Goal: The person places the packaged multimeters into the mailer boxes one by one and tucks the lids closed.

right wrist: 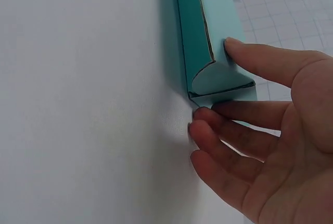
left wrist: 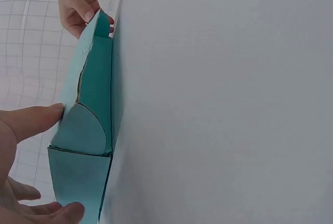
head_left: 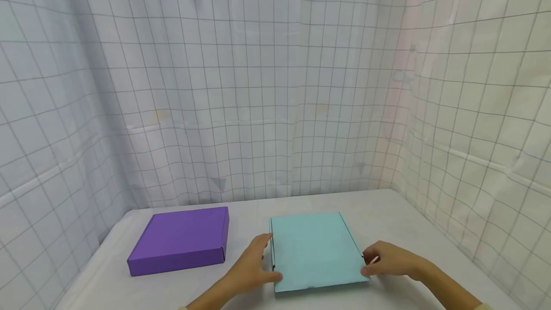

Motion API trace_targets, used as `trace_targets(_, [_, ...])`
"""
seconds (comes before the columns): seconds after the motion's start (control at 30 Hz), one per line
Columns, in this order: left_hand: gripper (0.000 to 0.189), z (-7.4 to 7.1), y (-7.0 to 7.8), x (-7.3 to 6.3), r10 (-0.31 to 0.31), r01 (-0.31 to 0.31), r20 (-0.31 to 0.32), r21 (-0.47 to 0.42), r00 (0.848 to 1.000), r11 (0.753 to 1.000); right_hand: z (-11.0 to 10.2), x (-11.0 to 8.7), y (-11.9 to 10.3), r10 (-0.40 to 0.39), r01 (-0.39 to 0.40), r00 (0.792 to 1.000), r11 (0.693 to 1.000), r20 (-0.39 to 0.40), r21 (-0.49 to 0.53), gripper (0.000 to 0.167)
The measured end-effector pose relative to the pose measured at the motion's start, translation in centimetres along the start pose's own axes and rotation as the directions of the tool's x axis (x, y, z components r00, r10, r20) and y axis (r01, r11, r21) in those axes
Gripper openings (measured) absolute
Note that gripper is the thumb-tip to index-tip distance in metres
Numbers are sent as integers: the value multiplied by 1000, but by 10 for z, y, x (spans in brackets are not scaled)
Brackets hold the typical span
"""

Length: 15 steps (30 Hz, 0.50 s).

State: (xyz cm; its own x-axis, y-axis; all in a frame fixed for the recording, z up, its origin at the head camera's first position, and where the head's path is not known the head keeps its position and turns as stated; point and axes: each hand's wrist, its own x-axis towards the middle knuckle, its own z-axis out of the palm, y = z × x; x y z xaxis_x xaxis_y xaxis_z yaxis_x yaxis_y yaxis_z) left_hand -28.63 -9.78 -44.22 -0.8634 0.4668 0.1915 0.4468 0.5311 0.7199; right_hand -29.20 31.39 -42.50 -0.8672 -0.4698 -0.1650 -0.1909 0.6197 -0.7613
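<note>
A light-blue flat cardboard box lies on the white table, its lid down over it. Its near side shows darker teal, with a rounded side flap at the left end and another rounded flap at the right end. My left hand is at the box's left side, thumb resting on the lid's near left corner and the other fingers spread along the side wall. My right hand pinches the near right corner, thumb on the lid and index finger against the side; its other fingers bend below.
A closed purple cardboard box lies on the table to the left, apart from the blue one. White curtains with a dark grid surround the table at the back and both sides.
</note>
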Motion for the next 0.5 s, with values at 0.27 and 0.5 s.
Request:
trace_targets(0.27, [107, 0, -9, -4, -131, 156, 104, -286, 986, 946, -5, 4, 7, -70, 69, 997, 998, 38, 3, 66])
trace_targets(0.5, [103, -1, -12, -4, -143, 188, 153, -344, 978, 920, -4, 5, 8, -115, 115, 992, 993, 49, 9, 72])
